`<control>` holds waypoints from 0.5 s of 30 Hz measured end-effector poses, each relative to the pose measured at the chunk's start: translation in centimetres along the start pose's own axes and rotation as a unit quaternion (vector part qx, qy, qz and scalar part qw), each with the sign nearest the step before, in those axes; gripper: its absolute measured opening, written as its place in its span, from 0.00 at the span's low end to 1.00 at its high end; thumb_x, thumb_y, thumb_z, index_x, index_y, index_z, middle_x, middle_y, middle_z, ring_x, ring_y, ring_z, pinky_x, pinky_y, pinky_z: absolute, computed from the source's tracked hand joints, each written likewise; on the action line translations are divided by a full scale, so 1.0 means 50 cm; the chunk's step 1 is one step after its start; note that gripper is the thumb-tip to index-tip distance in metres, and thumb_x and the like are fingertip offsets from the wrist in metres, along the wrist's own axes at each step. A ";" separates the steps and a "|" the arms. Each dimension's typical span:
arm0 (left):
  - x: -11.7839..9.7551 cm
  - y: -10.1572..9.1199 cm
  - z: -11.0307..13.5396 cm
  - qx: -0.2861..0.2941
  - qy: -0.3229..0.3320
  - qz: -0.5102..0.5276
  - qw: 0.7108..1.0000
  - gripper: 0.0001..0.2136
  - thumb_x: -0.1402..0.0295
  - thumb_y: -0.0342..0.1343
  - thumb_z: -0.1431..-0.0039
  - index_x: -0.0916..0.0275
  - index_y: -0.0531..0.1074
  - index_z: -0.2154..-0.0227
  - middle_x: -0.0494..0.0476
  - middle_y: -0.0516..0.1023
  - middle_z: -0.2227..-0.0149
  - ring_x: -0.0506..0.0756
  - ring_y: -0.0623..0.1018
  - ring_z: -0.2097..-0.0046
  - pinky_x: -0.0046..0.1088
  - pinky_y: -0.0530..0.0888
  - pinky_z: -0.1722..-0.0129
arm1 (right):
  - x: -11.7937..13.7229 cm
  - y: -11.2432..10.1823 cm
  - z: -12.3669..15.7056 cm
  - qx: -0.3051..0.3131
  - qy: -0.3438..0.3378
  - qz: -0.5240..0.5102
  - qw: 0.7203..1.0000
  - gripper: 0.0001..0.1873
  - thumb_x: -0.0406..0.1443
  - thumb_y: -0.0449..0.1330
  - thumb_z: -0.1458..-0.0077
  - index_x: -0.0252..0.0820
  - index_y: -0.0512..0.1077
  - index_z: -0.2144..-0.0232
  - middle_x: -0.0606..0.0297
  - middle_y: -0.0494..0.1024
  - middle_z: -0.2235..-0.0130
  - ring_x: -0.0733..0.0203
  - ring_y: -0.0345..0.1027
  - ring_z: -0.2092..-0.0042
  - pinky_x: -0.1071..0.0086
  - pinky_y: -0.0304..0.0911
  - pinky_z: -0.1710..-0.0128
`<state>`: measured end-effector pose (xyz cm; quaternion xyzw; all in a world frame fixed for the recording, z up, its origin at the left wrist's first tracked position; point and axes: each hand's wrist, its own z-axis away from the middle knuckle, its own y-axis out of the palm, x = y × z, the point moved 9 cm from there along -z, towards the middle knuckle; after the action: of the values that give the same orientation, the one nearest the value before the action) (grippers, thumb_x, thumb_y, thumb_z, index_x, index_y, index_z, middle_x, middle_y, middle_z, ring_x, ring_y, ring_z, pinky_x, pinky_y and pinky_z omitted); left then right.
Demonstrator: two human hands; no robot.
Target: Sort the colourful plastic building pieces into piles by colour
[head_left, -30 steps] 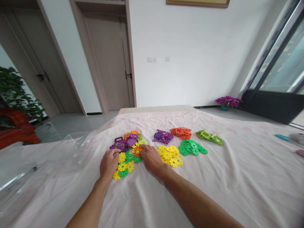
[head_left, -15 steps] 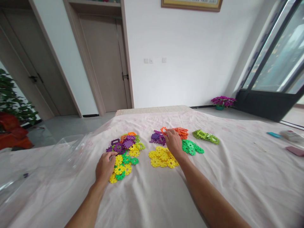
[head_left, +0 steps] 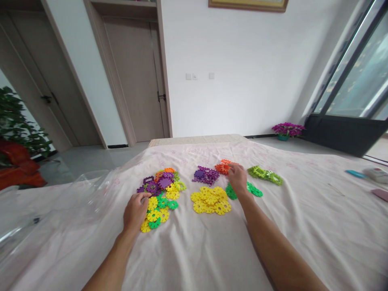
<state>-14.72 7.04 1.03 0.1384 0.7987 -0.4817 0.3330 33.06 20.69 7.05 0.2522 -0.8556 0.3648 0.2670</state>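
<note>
Probably light and stiff, the orange pieces (head_left: 222,168) beyond the green discs (head_left: 231,192) are best pinched at an edge, right hand (head_left: 238,178) set over them, grip untellable, left hand (head_left: 135,210) held loosely spread beside the mixed pile (head_left: 160,201).

There's a skinny bare lane to the table's (head_left: 209,246) far edge, between the mixed pile (head_left: 165,184) and the yellow pile (head_left: 210,199). Right hand (head_left: 238,178) kinda blocks the green pieces (head_left: 254,190). Clear plastic (head_left: 91,190) hogs the left side, but loads of room toward the near edge.
</note>
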 end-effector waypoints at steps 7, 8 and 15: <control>-0.010 -0.006 0.005 0.005 -0.013 -0.001 1.000 0.13 0.66 0.48 0.41 0.56 0.78 0.61 0.56 0.78 0.53 0.58 0.76 0.48 0.34 0.70 0.46 | 0.213 0.091 0.117 0.166 -0.189 -0.043 0.967 0.12 0.30 0.57 0.40 0.44 0.79 0.60 0.60 0.80 0.57 0.56 0.72 0.54 0.64 0.65 0.52; -0.011 -0.007 0.005 0.006 -0.016 -0.001 1.000 0.13 0.66 0.48 0.41 0.56 0.78 0.61 0.56 0.78 0.53 0.58 0.76 0.48 0.34 0.70 0.46 | 0.251 0.102 0.147 0.201 -0.224 -0.047 0.952 0.11 0.31 0.57 0.39 0.44 0.79 0.60 0.61 0.80 0.58 0.57 0.72 0.54 0.65 0.64 0.52; -0.012 -0.006 0.006 0.010 -0.013 -0.003 1.000 0.13 0.65 0.49 0.40 0.57 0.78 0.60 0.57 0.78 0.52 0.58 0.76 0.48 0.35 0.70 0.47 | 0.395 0.147 0.319 0.349 -0.339 0.003 0.874 0.18 0.48 0.62 0.38 0.45 0.77 0.52 0.60 0.79 0.56 0.55 0.69 0.54 0.65 0.60 0.54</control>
<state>-14.33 6.72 1.52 0.1329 0.7899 -0.4920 0.3409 9.68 8.34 6.70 0.4341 -0.7115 0.5329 -0.1458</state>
